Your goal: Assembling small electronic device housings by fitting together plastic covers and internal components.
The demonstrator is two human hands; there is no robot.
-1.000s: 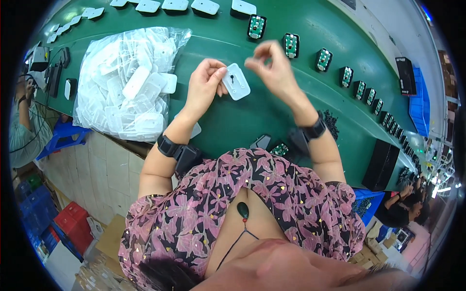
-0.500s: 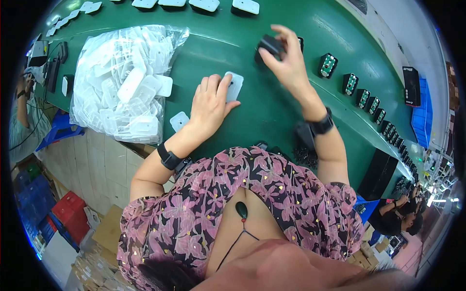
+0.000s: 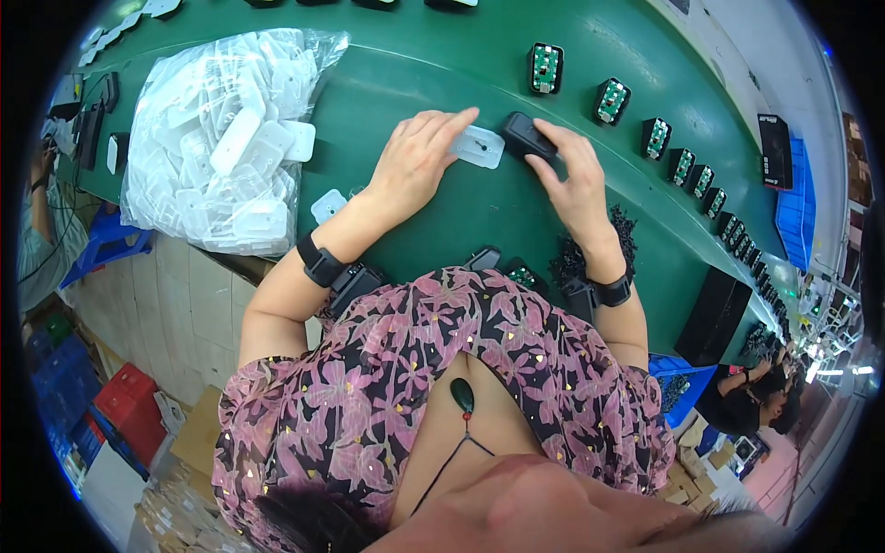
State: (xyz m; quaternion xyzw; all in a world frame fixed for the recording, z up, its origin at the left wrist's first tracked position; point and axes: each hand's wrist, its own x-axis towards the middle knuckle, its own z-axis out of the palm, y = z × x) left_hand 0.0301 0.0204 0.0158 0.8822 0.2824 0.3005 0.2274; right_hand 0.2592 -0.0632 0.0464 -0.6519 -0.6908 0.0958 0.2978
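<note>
My left hand (image 3: pixel 413 166) is closed on the end of a translucent plastic cover plate (image 3: pixel 481 147), which has a dark keyhole-shaped slot. Just right of the plate, my right hand (image 3: pixel 573 170) grips a black plastic housing (image 3: pixel 527 135) between thumb and fingers. The plate and the housing are very close together; whether they touch I cannot tell. Another translucent plate (image 3: pixel 328 205) lies beside my left forearm. A big clear bag (image 3: pixel 323 51) full of such plates (image 3: pixel 235 147) sits to the left.
Open black housings with green circuit boards (image 3: pixel 612 100) stand in a long curved row at the right. Small black parts (image 3: pixel 623 230) are heaped by my right wrist. A black box (image 3: pixel 714 313) and blue tray (image 3: pixel 798 217) are farther right. A circuit board (image 3: pixel 522 275) lies near my body.
My right hand has come nearer with the black housing, beside the plate. The left hand has moved right, and the plate has turned from upright to lying crosswise.
</note>
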